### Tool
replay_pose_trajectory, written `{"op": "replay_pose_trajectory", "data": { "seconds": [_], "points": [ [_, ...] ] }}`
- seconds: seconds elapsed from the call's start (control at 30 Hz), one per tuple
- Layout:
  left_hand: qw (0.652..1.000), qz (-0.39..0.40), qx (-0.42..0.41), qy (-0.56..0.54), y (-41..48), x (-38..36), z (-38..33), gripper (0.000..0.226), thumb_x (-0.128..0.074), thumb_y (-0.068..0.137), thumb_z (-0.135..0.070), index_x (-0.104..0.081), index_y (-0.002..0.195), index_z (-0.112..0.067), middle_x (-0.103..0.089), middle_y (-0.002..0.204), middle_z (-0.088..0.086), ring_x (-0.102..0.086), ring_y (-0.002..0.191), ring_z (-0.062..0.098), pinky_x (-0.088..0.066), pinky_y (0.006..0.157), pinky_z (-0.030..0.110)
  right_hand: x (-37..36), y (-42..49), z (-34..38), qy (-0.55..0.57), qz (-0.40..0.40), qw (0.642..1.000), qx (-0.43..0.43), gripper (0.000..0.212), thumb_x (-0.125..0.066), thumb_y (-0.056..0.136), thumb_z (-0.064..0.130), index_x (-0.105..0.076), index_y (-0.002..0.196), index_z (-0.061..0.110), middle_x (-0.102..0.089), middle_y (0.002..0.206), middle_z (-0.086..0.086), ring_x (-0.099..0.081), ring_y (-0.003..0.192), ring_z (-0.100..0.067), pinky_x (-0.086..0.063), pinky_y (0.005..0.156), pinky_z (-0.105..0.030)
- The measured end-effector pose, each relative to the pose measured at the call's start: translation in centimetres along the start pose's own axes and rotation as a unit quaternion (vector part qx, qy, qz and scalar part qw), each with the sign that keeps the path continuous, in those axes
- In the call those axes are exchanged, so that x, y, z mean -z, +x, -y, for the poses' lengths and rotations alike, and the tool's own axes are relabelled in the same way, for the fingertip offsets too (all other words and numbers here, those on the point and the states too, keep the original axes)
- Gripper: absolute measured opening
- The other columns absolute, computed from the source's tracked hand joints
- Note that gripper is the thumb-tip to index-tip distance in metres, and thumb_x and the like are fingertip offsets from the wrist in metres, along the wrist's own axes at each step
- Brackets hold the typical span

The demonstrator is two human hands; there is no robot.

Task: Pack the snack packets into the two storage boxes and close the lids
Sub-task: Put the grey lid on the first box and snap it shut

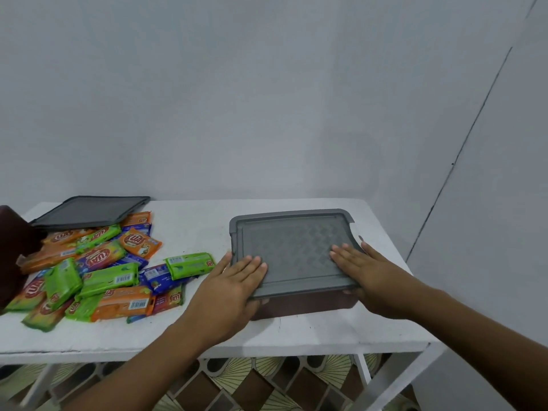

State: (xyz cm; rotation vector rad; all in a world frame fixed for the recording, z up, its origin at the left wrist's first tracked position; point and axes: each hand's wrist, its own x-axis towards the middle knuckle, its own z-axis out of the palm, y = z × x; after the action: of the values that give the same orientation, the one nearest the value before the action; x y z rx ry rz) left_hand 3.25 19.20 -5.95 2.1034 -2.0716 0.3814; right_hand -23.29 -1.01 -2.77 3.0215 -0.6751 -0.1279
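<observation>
Landmark: brown storage box [311, 304] on the white table [296, 336], with its grey lid [296, 250] seated on top.
Left hand [237, 280]: flat on the lid's near-left corner, fingers straight and together, thumb outside the left edge. Pressing, nothing gripped.
Right hand [361, 265]: flat on the lid's near-right part, fingers straight, thumb spread toward the right rim. Also holding nothing.
Snack packets [98, 268]: loose heap left of the box, orange, green and blue wrappers overlapping. Nearest green packet close to the left thumb, and the whole heap well apart from the right hand.
Second box [14, 253]: dark brown, far left of the landmark box beyond the heap. Cut off by the frame edge, contents not visible.
Loose lid [89, 212]: grey, left of and further back than the box, resting partly on the heap's far packets.
Deciding relation: everything unpacked lies to the box's left, so the left hand is nearer.
Judgement: lid probably being pressed home. Next reach likely leftward.
</observation>
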Motion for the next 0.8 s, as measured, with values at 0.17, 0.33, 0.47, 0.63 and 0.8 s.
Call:
{"op": "replay_pose_trajectory", "data": {
  "seconds": [0.17,0.33,0.47,0.63,0.8],
  "points": [
    [0.978,0.199,-0.024,-0.051,1.7,3.3,4.4,0.104,-0.055,0.081,-0.08,0.002,0.16,-0.044,0.016,0.164,-0.019,0.022,0.152,0.006,0.018,0.122,0.043,1.3,1.0,5.0,0.025,0.01,1.0,0.005,0.085,-0.04,0.097,0.063,0.006,0.159,0.027,0.01,0.167,0.004,0.012,0.152,-0.012,0.014,0.121,-0.036],
    [0.964,0.247,-0.073,0.057,5.8,3.4,7.8,0.105,-0.066,0.087,-0.061,0.009,0.159,-0.043,0.018,0.168,-0.011,0.021,0.154,0.013,0.012,0.123,0.055,1.7,4.5,11.0,0.028,-0.038,0.996,0.07,0.091,-0.041,0.094,0.067,0.001,0.16,0.02,0.006,0.167,-0.004,0.007,0.154,-0.019,0.007,0.123,-0.041],
    [0.97,0.208,-0.094,0.078,5.6,2.1,8.2,0.096,-0.062,0.094,-0.055,0.01,0.156,-0.044,0.008,0.169,-0.013,0.007,0.156,0.01,0.003,0.125,0.053,1.0,6.9,12.7,-0.005,-0.042,0.997,0.061,0.081,-0.041,0.099,0.056,-0.002,0.16,0.02,0.001,0.167,-0.008,0.001,0.154,-0.023,0.002,0.123,-0.043],
    [0.984,0.148,-0.079,0.066,3.8,2.0,7.1,0.085,-0.054,0.089,-0.065,-0.015,0.16,-0.04,-0.014,0.169,-0.01,-0.02,0.155,0.014,-0.021,0.114,0.055,0.8,5.9,10.8,-0.011,-0.018,0.991,0.128,0.071,-0.023,0.098,0.055,-0.003,0.159,0.025,-0.004,0.167,-0.005,-0.002,0.154,-0.021,0.001,0.124,-0.037],
    [0.989,0.02,-0.12,0.08,2.2,1.7,3.1,0.083,-0.052,0.074,-0.073,-0.064,0.135,-0.02,-0.068,0.133,0.009,-0.065,0.111,0.024,-0.045,0.086,0.047,0.4,4.4,5.8,0.022,0.007,0.976,0.214,0.068,-0.025,0.093,0.054,-0.008,0.157,0.038,-0.004,0.165,0.01,0.004,0.152,-0.008,0.003,0.124,-0.033]
  ]
}}
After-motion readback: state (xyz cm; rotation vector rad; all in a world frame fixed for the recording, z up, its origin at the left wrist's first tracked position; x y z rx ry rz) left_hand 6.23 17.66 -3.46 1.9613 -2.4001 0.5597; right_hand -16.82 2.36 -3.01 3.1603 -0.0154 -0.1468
